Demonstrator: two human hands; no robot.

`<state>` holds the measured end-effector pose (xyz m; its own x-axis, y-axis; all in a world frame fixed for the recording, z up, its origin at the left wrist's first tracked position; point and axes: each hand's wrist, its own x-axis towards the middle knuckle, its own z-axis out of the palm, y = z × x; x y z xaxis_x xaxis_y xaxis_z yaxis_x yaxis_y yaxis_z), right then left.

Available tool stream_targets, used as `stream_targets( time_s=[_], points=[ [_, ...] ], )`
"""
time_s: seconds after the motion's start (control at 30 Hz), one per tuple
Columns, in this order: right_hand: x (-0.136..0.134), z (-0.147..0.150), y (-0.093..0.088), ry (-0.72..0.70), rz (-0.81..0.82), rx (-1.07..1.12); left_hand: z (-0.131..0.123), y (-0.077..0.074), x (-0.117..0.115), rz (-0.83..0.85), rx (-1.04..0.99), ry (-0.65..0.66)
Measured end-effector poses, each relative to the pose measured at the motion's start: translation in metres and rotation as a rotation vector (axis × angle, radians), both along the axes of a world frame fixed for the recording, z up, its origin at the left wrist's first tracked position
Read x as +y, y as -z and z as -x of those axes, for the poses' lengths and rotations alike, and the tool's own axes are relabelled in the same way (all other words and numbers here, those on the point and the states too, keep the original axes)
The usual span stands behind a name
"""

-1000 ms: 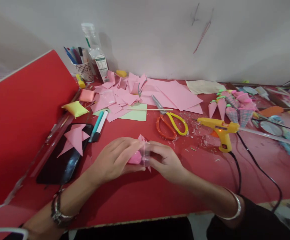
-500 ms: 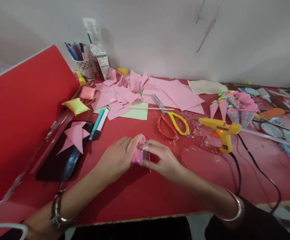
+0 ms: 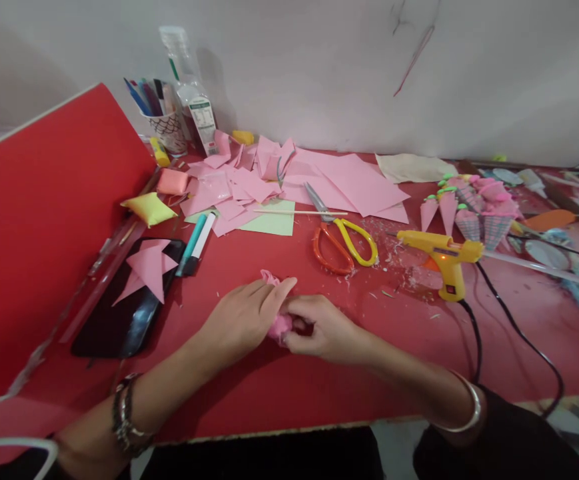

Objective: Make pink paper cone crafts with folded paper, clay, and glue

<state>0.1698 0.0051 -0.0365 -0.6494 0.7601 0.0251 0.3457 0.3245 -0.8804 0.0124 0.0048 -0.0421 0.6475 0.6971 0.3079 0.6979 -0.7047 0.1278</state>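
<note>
Between my hands is a small pink clay packet (image 3: pixel 280 327), soft-looking and in a clear wrapper, mostly covered by my fingers. My left hand (image 3: pixel 244 310) curls around it from the left, its thumb lying over the top. From the right, the bent thumb and fingers of my right hand (image 3: pixel 319 327) pinch the packet's edge. A twisted pink end (image 3: pixel 269 277) sticks out beyond my left fingers. Ahead lie scissors (image 3: pixel 333 247) with one red and one yellow handle, under a thin wooden stick (image 3: pixel 299 213).
A yellow glue gun (image 3: pixel 442 257) with its light on stands at right, its black cord running to the front edge. At left lie a phone (image 3: pixel 114 327) with folded pink paper on it, markers (image 3: pixel 196 243) and yellow (image 3: pixel 150 209) and coral packets (image 3: pixel 172 181). Small pink cones (image 3: pixel 469 207) cluster at right.
My right fingers have closed in and bent against the pink packet. The packet looks more crumpled, with a twisted end now showing past my left hand.
</note>
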Motion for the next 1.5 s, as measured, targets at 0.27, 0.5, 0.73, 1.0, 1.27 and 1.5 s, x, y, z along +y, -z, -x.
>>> stream_targets(
  time_s=[0.27,0.5,0.73,1.0,1.27,1.5],
  points=[
    [-0.001,-0.003,-0.009,-0.081,0.060,0.164,0.002,-0.009,0.003,-0.036,-0.063,0.015],
    [0.004,-0.011,-0.009,-0.116,0.272,0.450,0.016,-0.017,0.015,0.053,-0.004,-0.236],
    [0.007,-0.010,-0.002,0.089,0.415,0.637,0.036,-0.006,0.035,0.069,0.052,-0.640],
    [0.012,-0.004,0.004,0.329,0.452,0.679,0.037,0.007,0.033,-0.173,0.072,-0.550],
    [0.014,-0.008,0.006,0.331,0.501,0.541,0.025,0.002,0.026,-0.213,-0.015,-0.451],
    [0.013,-0.008,0.003,0.273,0.445,0.528,0.021,0.002,0.024,-0.081,-0.043,-0.388]
  ],
)
